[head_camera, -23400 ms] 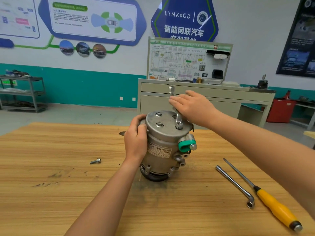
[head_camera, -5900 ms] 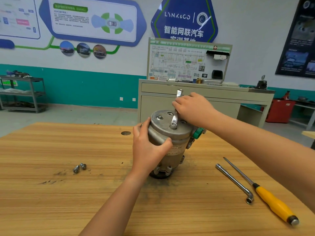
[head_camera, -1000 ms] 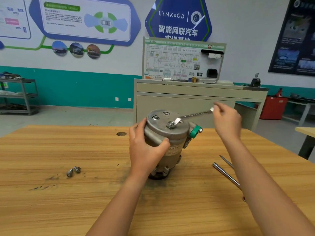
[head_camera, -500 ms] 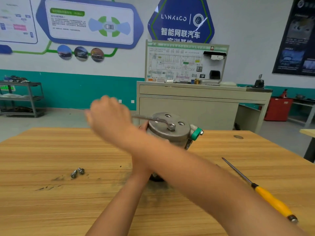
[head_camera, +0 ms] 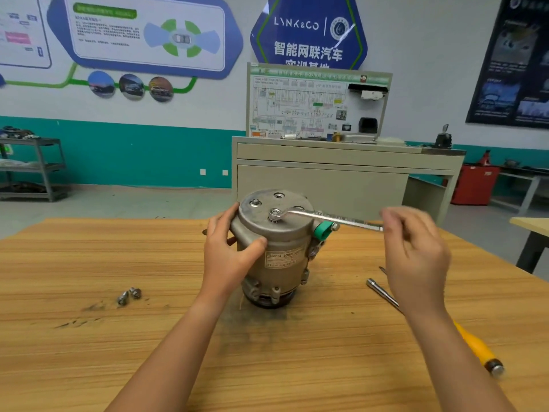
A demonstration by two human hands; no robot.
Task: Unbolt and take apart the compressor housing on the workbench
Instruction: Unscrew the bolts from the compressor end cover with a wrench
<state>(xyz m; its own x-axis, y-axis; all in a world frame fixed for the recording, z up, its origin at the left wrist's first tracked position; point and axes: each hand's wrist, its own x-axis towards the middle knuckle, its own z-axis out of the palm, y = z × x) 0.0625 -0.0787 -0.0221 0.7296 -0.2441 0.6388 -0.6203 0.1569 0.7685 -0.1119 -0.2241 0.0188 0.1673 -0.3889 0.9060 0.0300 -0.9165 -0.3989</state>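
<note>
Compressor housing [head_camera: 285,263], one; wrench [head_camera: 326,217] on it, one; loose bolts [head_camera: 129,295], two.

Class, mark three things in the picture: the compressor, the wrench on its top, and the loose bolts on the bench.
compressor [head_camera: 283,258]: head view, on the label on its side wall.
wrench [head_camera: 326,217]: head view, midway along its shaft.
loose bolts [head_camera: 135,292]: head view, on the bolt nearer the compressor.

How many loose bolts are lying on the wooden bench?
2. Both lie side by side on the workbench, left of the compressor: the left bolt and the right bolt. More may hide behind the arms.
</note>
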